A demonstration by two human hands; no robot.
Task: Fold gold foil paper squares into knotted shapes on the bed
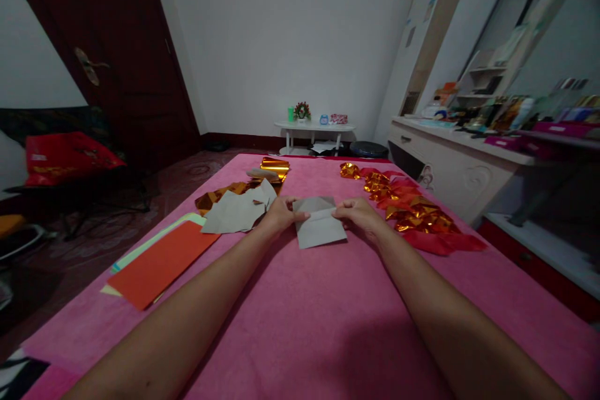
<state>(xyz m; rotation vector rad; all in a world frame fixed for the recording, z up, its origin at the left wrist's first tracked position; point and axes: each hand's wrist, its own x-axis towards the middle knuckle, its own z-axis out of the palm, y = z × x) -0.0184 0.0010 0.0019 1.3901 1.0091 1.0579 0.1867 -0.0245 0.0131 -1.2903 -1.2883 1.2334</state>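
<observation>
Item: one small piece of grey paper (pixel 322 228), creased across its upper part, held in front of me just over the pink cloth (pixel 300 319). Left hand (pixel 281 215): thumb over the paper's left edge, fingers closed on it. Right hand (pixel 360 215): thumb and forefinger pinching the right edge near the crease.

Left side of the cloth: torn grey paper (pixel 237 211), just beside my left hand; an orange sheet (pixel 162 265), lying over pale yellow and green sheets (pixel 154 239); a roll of gold foil (pixel 275 167) at the far end.

Right side: crumpled gold foil (pixel 424 215) in a row with red paper (pixel 434 242), near my right hand.

Lettering: the red bag (pixel 72 155) on the chair (pixel 49 117) bears gold marks and a pale patch, too small for me to read. The pink-and-white box (pixel 339 119) on the white table (pixel 304 127) is patterned; any wording is illegible from here.
</observation>
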